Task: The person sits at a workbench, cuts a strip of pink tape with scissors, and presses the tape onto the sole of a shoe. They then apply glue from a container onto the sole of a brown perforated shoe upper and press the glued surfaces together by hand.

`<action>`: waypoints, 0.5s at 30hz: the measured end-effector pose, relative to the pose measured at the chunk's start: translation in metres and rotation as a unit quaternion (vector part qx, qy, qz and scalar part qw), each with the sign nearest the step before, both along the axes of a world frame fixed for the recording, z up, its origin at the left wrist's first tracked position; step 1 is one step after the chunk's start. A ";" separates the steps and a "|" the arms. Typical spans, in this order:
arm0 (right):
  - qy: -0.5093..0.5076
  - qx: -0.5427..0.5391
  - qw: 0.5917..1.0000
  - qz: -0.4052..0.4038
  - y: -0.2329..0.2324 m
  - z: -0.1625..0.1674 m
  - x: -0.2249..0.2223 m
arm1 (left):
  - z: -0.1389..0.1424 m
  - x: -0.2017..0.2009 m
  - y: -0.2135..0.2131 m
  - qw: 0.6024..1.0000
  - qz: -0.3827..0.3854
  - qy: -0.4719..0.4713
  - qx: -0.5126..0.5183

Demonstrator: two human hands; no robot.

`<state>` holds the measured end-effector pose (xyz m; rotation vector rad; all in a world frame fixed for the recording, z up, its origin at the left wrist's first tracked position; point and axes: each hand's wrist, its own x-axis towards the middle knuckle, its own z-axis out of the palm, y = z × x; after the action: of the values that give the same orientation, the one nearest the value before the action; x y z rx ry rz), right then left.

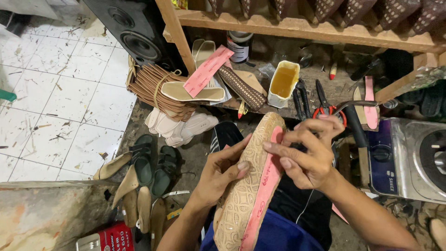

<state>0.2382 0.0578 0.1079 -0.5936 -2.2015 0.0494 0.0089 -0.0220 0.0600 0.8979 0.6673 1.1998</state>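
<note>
**Patterned shoe sole held upright between both hands over the lap**

A tan embossed sole (246, 186) stands on its long axis, running from the lower middle of the view, near the person's lap, up and slightly right, its rounded tip pointing away toward the table. A pink strip (265, 190) runs along its right edge, following the same axis.

The left hand (223, 169) sits on the sole's left side, fingers curled round its back and thumb pressed on the patterned face, gripping it. The right hand (306, 155) lies on the right side near the upper end, its fingers closed on the pink strip and the sole's edge, pinching them together.

Left of the knees, green sandals (151, 165) and loose beige soles (125, 186) lie on the floor, with a red tin (111, 237) at the bottom edge. To the right stands a silver appliance (409, 158).

Farther off, the table (325, 93) carries a white container of amber liquid (282, 83), red-handled scissors (325, 104), black pliers (301, 100), a bundle of brown straps (153, 88) and a beige insole (193, 93). Beyond them stand a black speaker (134, 32) and a wooden shelf (302, 28)
</note>
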 end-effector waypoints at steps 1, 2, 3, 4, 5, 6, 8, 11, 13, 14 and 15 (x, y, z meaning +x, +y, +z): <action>-0.005 0.009 1.000 0.015 -0.001 0.001 0.000 | 0.000 0.000 0.000 1.000 0.003 0.001 0.006; -0.009 0.021 0.999 0.030 -0.001 0.001 -0.001 | 0.000 0.000 0.001 1.000 0.006 0.003 0.013; -0.013 0.032 0.998 0.046 -0.001 0.002 -0.001 | 0.001 0.000 0.001 1.000 0.005 0.005 0.011; -0.006 0.014 1.000 0.024 -0.001 0.002 -0.001 | 0.001 0.000 0.001 1.000 0.003 0.007 0.005; 0.001 -0.007 1.000 0.002 0.000 0.002 -0.002 | 0.001 0.000 0.001 1.000 0.001 0.007 -0.003; 0.008 -0.027 0.999 -0.020 0.001 0.003 -0.003 | 0.001 0.000 0.000 1.000 0.002 0.009 -0.004; 0.014 -0.002 1.000 -0.007 0.003 0.006 -0.006 | 0.000 -0.001 -0.001 1.000 0.005 0.013 0.000; 0.008 0.012 1.000 -0.007 0.003 0.011 -0.010 | -0.007 -0.002 -0.001 1.000 0.009 0.018 0.005; -0.008 -0.017 1.000 -0.017 0.002 0.014 -0.011 | -0.014 -0.001 -0.001 1.000 0.009 0.023 -0.016; -0.018 -0.040 0.999 -0.020 0.004 0.015 -0.009 | -0.019 -0.001 0.001 0.999 0.010 0.026 -0.025; -0.027 -0.060 0.998 -0.023 0.007 0.012 -0.007 | -0.024 0.001 0.003 0.998 0.023 -0.018 -0.055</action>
<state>0.2312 0.0647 0.1201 -0.7195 -2.2485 0.1433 0.0099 -0.0194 0.0357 0.7712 0.7224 1.2059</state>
